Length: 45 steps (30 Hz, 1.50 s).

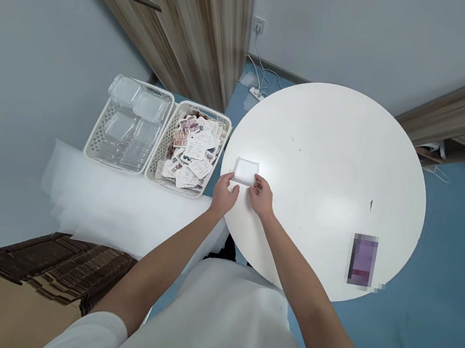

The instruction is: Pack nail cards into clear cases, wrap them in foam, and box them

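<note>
Small case (245,170) sits on the round table (329,154) at its left edge, between my left hand (224,193) and right hand (261,196); card basket (190,148) just left of the table, box basket (129,124) farther left.

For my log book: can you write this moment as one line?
left hand: grips small box | right hand: grips same box | box: on round table, near edge

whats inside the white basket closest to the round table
A loose pile of printed cards and small packets fills the white basket. Its floor and whatever lies under the top layer are covered by the pile.
</note>
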Each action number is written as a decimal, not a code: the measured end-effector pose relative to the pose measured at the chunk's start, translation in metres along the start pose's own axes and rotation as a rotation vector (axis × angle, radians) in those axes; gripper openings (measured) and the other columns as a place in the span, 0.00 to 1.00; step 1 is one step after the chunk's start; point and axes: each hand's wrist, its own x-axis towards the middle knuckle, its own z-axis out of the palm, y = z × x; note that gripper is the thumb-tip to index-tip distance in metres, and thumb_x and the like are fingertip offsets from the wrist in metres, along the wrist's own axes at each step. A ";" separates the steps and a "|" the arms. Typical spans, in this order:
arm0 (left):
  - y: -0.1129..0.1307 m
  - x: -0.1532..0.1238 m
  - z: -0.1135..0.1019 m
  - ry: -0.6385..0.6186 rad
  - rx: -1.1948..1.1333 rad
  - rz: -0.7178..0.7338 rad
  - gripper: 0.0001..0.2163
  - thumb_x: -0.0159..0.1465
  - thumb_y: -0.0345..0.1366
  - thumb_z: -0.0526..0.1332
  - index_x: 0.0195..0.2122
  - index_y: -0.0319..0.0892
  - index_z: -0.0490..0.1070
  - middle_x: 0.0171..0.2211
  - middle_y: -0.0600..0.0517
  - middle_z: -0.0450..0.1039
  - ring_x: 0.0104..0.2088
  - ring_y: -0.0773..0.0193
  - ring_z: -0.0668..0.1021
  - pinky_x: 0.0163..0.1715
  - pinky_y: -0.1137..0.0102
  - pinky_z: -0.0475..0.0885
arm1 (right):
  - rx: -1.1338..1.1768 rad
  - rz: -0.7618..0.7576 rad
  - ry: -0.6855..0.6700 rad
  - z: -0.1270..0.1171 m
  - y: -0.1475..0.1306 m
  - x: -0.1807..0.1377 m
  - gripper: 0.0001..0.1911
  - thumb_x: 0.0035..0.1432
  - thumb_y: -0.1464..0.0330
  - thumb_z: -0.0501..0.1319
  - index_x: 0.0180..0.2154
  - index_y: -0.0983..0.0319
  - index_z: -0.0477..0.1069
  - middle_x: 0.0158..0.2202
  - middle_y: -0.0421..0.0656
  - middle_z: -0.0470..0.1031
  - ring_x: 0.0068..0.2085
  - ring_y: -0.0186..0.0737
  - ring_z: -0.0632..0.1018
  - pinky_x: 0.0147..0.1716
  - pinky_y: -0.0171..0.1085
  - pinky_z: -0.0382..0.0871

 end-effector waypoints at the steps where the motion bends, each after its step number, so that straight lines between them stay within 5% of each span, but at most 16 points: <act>1: 0.000 -0.001 0.000 -0.001 0.007 0.005 0.20 0.57 0.31 0.55 0.52 0.42 0.60 0.50 0.46 0.62 0.50 0.62 0.68 0.50 0.65 0.65 | 0.002 -0.001 -0.002 0.000 0.000 -0.001 0.25 0.49 0.70 0.52 0.51 0.60 0.58 0.48 0.45 0.64 0.45 0.36 0.68 0.47 0.40 0.66; 16: 0.004 -0.010 -0.001 -0.011 0.058 -0.006 0.26 0.56 0.33 0.57 0.56 0.44 0.53 0.57 0.46 0.54 0.57 0.59 0.60 0.54 0.63 0.59 | 0.019 -0.029 -0.008 -0.007 0.009 -0.010 0.31 0.48 0.68 0.57 0.55 0.56 0.53 0.55 0.46 0.56 0.52 0.40 0.65 0.50 0.44 0.63; 23: 0.001 -0.023 0.005 0.003 0.042 -0.005 0.28 0.56 0.34 0.57 0.58 0.44 0.49 0.58 0.44 0.51 0.58 0.57 0.58 0.54 0.62 0.60 | 0.020 0.069 0.018 -0.035 0.019 -0.038 0.30 0.48 0.66 0.57 0.54 0.55 0.55 0.55 0.45 0.57 0.50 0.39 0.66 0.48 0.43 0.65; 27: 0.001 -0.039 0.006 0.002 0.007 -0.034 0.30 0.56 0.35 0.57 0.59 0.44 0.47 0.58 0.43 0.50 0.57 0.56 0.60 0.52 0.62 0.61 | 0.026 0.144 0.002 -0.061 0.032 -0.066 0.28 0.47 0.65 0.57 0.52 0.56 0.57 0.52 0.45 0.62 0.41 0.36 0.71 0.42 0.41 0.67; 32: 0.009 -0.068 -0.004 -0.023 -0.027 -0.094 0.28 0.55 0.36 0.58 0.57 0.45 0.51 0.58 0.42 0.51 0.49 0.58 0.70 0.46 0.63 0.67 | 0.068 0.190 -0.056 -0.092 0.052 -0.107 0.21 0.45 0.64 0.58 0.43 0.61 0.66 0.38 0.44 0.71 0.32 0.34 0.73 0.35 0.39 0.69; 36: 0.017 -0.102 -0.010 -0.081 -0.040 -0.124 0.20 0.53 0.37 0.58 0.48 0.45 0.64 0.46 0.48 0.69 0.38 0.62 0.76 0.42 0.64 0.70 | 0.164 0.180 -0.104 -0.115 0.063 -0.135 0.17 0.45 0.60 0.58 0.38 0.62 0.68 0.34 0.44 0.72 0.30 0.35 0.74 0.31 0.38 0.70; 39: 0.023 -0.138 -0.009 -0.078 -0.040 -0.122 0.16 0.52 0.39 0.58 0.43 0.45 0.68 0.39 0.49 0.73 0.35 0.60 0.76 0.39 0.63 0.71 | 0.166 0.106 -0.144 -0.128 0.069 -0.149 0.16 0.46 0.58 0.58 0.35 0.61 0.68 0.32 0.44 0.72 0.29 0.36 0.73 0.32 0.39 0.70; 45: 0.036 -0.220 -0.014 -0.011 -0.049 -0.067 0.15 0.49 0.42 0.62 0.39 0.53 0.72 0.36 0.50 0.74 0.32 0.57 0.76 0.32 0.64 0.72 | 0.071 -0.017 -0.389 -0.123 0.073 -0.150 0.16 0.46 0.57 0.59 0.34 0.60 0.69 0.30 0.43 0.71 0.30 0.38 0.72 0.33 0.40 0.69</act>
